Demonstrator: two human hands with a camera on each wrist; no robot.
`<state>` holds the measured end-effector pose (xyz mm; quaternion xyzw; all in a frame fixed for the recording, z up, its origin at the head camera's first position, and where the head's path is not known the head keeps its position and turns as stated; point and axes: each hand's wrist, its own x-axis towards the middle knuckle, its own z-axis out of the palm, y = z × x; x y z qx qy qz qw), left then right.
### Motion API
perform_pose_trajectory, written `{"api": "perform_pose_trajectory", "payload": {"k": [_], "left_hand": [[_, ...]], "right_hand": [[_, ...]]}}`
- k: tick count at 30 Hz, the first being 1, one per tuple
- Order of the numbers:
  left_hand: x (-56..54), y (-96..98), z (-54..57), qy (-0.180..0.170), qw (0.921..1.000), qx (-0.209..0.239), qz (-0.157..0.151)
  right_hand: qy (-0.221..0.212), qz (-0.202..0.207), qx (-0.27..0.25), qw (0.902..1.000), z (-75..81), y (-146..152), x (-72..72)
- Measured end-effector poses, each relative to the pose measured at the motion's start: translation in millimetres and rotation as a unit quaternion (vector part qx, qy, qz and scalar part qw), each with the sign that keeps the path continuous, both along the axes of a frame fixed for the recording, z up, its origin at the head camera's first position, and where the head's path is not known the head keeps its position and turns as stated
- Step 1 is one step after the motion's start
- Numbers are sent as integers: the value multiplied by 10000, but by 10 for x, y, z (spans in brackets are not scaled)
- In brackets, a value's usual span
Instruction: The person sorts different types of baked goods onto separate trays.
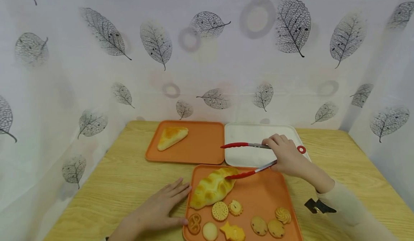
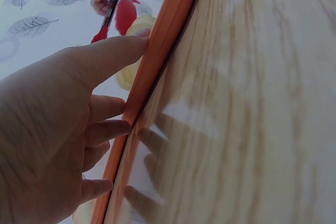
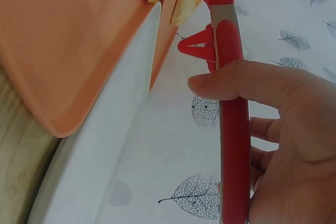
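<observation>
My right hand [image 1: 286, 156] grips red-tipped metal tongs [image 1: 240, 175], the thumb along one red-covered arm in the right wrist view. The tongs are spread wide. Their lower tip overlaps the upper end of a braided loaf [image 1: 211, 189], and the other tip points left, over the seam between the two back trays in the head view. The loaf lies at the upper left of the front orange tray [image 1: 258, 194]. My left hand [image 1: 161, 205] lies at this tray's left side, fingers extended, with fingertips right at its rim in the left wrist view.
Several cookies [image 1: 220, 211] lie in the front tray's lower part, among them a pretzel-shaped one [image 1: 194, 223] and a fish-shaped one [image 1: 233, 232]. Behind, a second orange tray [image 1: 203, 144] holds a triangular bread [image 1: 171, 137]. A white tray [image 1: 258, 129] stands beside it, against the leaf-print curtain.
</observation>
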<state>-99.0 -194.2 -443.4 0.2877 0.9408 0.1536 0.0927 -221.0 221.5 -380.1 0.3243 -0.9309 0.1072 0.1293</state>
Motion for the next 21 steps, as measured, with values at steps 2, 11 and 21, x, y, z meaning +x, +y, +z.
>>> {"api": "perform_pose_trajectory", "payload": {"k": [2, 11, 21], "left_hand": [[3, 1, -3, 16, 10000, 20, 6], [10, -4, -6, -2, 10000, 18, 35], [15, -6, 1, 17, 10000, 11, 18]], "right_hand": [[0, 52, 9, 10000, -4, 45, 41], [-275, 347, 247, 9987, -15, 58, 142], [-326, 626, 383, 9968, -83, -89, 116]]}}
